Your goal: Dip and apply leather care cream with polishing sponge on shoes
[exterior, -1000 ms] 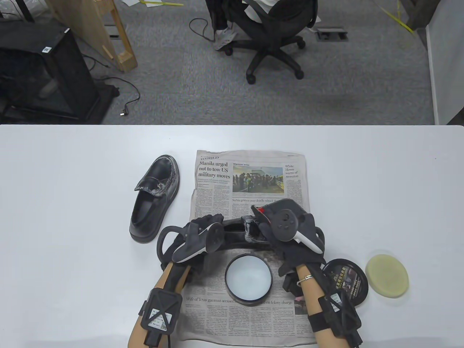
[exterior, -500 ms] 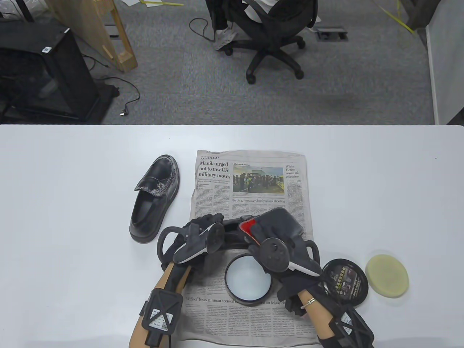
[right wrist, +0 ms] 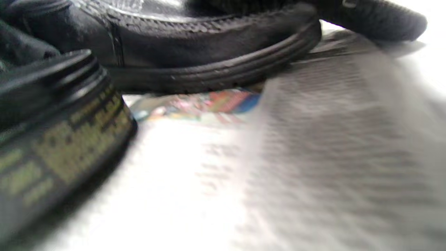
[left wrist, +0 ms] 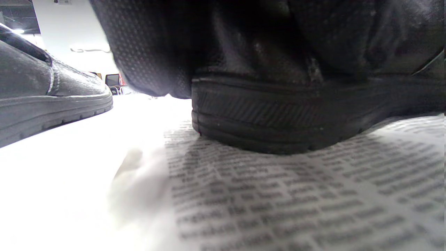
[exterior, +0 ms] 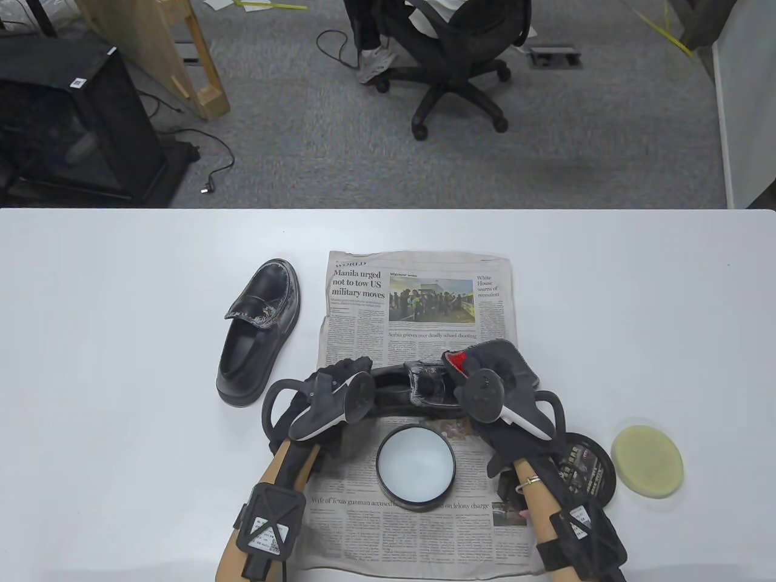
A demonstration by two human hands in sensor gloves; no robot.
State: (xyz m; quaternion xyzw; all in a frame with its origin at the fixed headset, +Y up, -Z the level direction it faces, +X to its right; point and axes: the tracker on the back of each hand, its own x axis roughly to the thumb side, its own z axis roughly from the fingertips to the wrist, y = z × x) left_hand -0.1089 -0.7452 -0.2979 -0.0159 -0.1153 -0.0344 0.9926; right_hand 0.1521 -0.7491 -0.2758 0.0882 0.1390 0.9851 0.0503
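A black loafer (exterior: pixel 394 394) lies across the newspaper (exterior: pixel 418 303). My left hand (exterior: pixel 339 385) grips its heel end; the left wrist view shows the heel sole (left wrist: pixel 264 118) under my gloved fingers (left wrist: pixel 156 45). My right hand (exterior: pixel 485 379) holds a polishing sponge with a red part (exterior: pixel 456 361) and presses it on the toe end, which is smeared with cream. The open tin of white cream (exterior: pixel 415 465) stands just in front of the shoe and shows at the left of the right wrist view (right wrist: pixel 52 146), next to the shoe sole (right wrist: pixel 209 69).
A second black loafer (exterior: pixel 257 333) with cream streaks stands on the white table (exterior: pixel 121 364) left of the paper; it also shows in the left wrist view (left wrist: pixel 41 101). The tin's lid (exterior: pixel 585 470) and a round yellow pad (exterior: pixel 647 462) lie at the right.
My right hand swept the sponge left along the shoe toward the tin, then back right onto the toe. My left hand and the shoe have stayed in place.
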